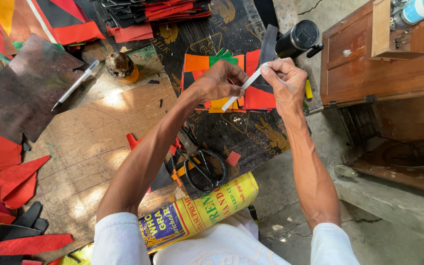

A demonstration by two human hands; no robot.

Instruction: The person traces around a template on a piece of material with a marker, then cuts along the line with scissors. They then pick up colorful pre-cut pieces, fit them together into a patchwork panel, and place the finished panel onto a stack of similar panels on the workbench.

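my left hand (pixel 218 81) and right hand (pixel 284 81): fingers pinching a white strip (pixel 241 89) | over stacked red-orange pieces (pixel 251 95) | black scissors (pixel 203 169) at near bench edge

Work surface: a worn wooden board (pixel 89 147) with a dark printed sheet (pixel 241 132) laid over its far side. On the board: a silver pen (pixel 76 84), red scraps (pixel 18 179), black scraps (pixel 30 216), a small round pot (pixel 120 66). On the sheet: black scissors (pixel 203 169), an orange, red and green stack of cut pieces (pixel 229 81), a folded red and black pile (pixel 143 17).
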